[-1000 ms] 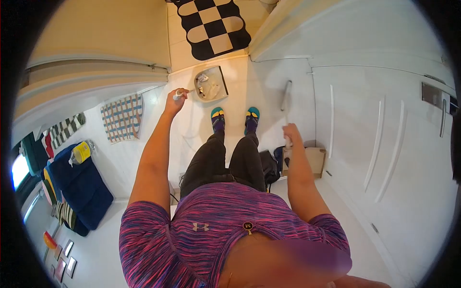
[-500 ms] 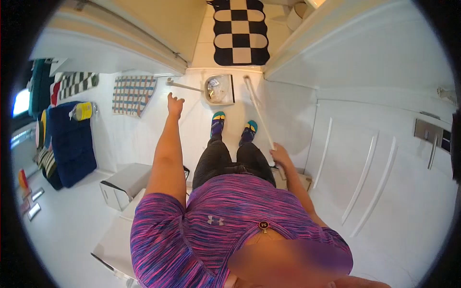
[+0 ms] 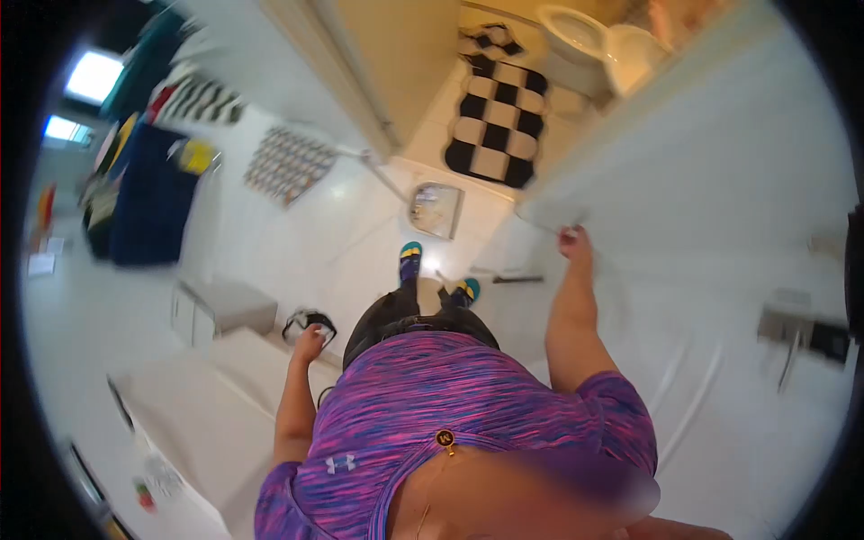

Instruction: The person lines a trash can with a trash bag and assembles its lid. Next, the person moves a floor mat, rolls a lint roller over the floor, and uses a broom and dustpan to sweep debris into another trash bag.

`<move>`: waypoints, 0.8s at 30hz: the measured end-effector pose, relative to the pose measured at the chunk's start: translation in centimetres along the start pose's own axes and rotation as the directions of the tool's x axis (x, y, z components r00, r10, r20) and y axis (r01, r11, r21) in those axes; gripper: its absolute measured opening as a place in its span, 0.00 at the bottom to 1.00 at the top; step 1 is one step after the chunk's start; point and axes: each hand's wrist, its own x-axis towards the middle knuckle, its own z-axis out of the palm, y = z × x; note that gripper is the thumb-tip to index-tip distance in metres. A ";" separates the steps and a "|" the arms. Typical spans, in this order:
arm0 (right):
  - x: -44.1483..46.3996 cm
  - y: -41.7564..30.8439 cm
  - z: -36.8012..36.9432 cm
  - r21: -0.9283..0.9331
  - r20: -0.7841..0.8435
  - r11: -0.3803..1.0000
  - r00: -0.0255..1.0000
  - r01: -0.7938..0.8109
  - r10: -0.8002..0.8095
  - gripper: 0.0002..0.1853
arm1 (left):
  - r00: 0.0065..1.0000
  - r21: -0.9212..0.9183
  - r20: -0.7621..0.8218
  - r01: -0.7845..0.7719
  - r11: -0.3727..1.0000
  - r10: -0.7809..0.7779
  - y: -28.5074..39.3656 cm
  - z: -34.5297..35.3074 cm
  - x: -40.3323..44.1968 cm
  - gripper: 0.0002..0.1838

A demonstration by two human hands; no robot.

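My right hand (image 3: pixel 573 243) is raised beside the white wall with its fingers curled. A thin pale bit shows at the fingers, too blurred to name. Below it, a dark bar (image 3: pixel 517 279) with a faint smeared line lies by my right foot; I cannot tell whether it is part of the stick. A dustpan (image 3: pixel 457 214) with a long handle (image 3: pixel 389 180) sits on the floor ahead of my feet, light debris in it. My left hand (image 3: pixel 310 344) hangs low at my side, over or beside a black-rimmed round object (image 3: pixel 306 317); its fingers are blurred.
A checkered black-and-white mat (image 3: pixel 495 121) lies in the doorway, with a toilet (image 3: pixel 576 31) beyond. A patterned mat (image 3: pixel 288 166) is on the floor to the left. White cabinets (image 3: pixel 238 310) stand at my left; a door handle (image 3: pixel 792 351) is on the right.
My left hand has dropped from reaching toward the dustpan handle to my side. My right hand, which held a long pale stick, has moved forward and right to the wall. The view has turned.
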 end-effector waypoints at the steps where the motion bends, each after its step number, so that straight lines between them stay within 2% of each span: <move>1: 1.6 -1.4 0.0 0.055 0.268 0.993 0.957 0.102 -0.113 0.08 | 0.998 -0.023 0.010 0.057 0.998 -0.057 -0.4 0.0 -1.5 0.22; 2: 2.8 -3.2 1.1 0.093 0.292 0.989 0.947 0.112 -0.134 0.12 | 0.998 0.055 0.030 0.061 0.997 -0.063 -1.1 -0.5 -2.5 0.23; 3: 3.4 -4.9 2.3 0.116 0.207 0.983 0.965 0.141 -0.163 0.16 | 0.999 0.073 0.030 0.039 0.997 -0.042 -0.3 -1.7 -4.3 0.22; 4: 3.4 -5.9 3.5 0.118 0.106 0.974 0.972 0.195 -0.208 0.21 | 0.998 0.135 0.054 0.001 0.991 -0.009 -2.1 -2.0 -4.0 0.21; 5: 3.3 -6.8 4.6 0.095 0.039 0.964 0.967 0.248 -0.252 0.26 | 0.999 0.145 0.004 -0.041 0.989 0.041 -4.2 -2.0 -3.6 0.21; 6: 1.5 -6.7 6.7 -0.040 0.056 0.990 0.990 0.135 -0.133 0.33 | 1.000 0.125 0.002 0.023 0.992 -0.023 -2.2 -3.5 -3.6 0.20; 8: -3.8 -2.6 9.7 -0.317 -0.045 0.870 0.910 0.378 -0.412 0.36 | 0.996 0.063 -0.058 0.065 0.996 -0.062 -0.7 -4.4 -3.5 0.19; 10: -5.0 -2.2 10.9 -0.494 0.146 0.731 0.874 0.470 -0.463 0.38 | 0.993 -0.047 -0.075 0.085 0.995 -0.088 0.0 -5.2 -2.2 0.19; 12: -6.0 -1.5 11.8 -0.546 0.189 0.674 0.857 0.497 -0.479 0.37 | 0.998 -0.032 -0.049 0.032 0.999 -0.034 -0.4 -5.0 -0.5 0.20; 13: -7.7 0.6 14.3 -0.601 0.199 0.609 0.835 0.517 -0.513 0.37 | 1.000 -0.048 0.022 0.016 0.999 -0.015 0.0 -7.8 0.7 0.20; 15: -7.1 1.8 14.5 -0.617 0.158 0.592 0.819 0.518 -0.551 0.36 | 0.998 -0.102 0.063 -0.011 0.995 0.018 -0.4 -9.0 2.8 0.20; 17: -7.9 6.5 14.9 -0.641 0.084 0.525 0.731 0.559 -0.677 0.31 | 0.998 -0.177 0.025 -0.046 0.983 0.051 -2.2 -10.7 5.2 0.20; 18: -7.7 9.3 14.8 -0.659 0.029 0.465 0.637 0.591 -0.770 0.29 | 0.999 -0.208 0.027 -0.014 0.978 0.020 -2.9 -12.0 6.1 0.20; 19: -7.5 12.0 14.5 -0.679 -0.030 0.407 0.530 0.611 -0.847 0.28 | 0.998 -0.209 -0.022 -0.070 0.976 0.066 -4.9 -12.7 7.6 0.20; 20: -7.4 15.4 14.3 -0.702 -0.075 0.412 0.515 0.581 -0.854 0.26 | 1.000 -0.275 -0.005 -0.006 0.962 0.005 -6.6 -14.7 8.9 0.20; 21: -6.7 17.8 13.2 -0.724 -0.122 0.425 0.506 0.543 -0.854 0.25 | 1.000 -0.283 -0.023 -0.009 0.959 0.002 -8.5 -16.2 9.9 0.20; 23: -4.2 21.5 9.4 -0.869 0.053 0.348 0.764 0.353 -0.643 0.22 | 0.995 -0.286 -0.053 0.061 0.956 -0.079 -12.7 -19.4 11.8 0.21; 24: -4.1 25.1 9.2 -0.926 0.033 0.294 0.828 0.235 -0.559 0.20 | 0.991 -0.315 -0.062 0.095 0.944 -0.120 -14.7 -21.0 12.9 0.21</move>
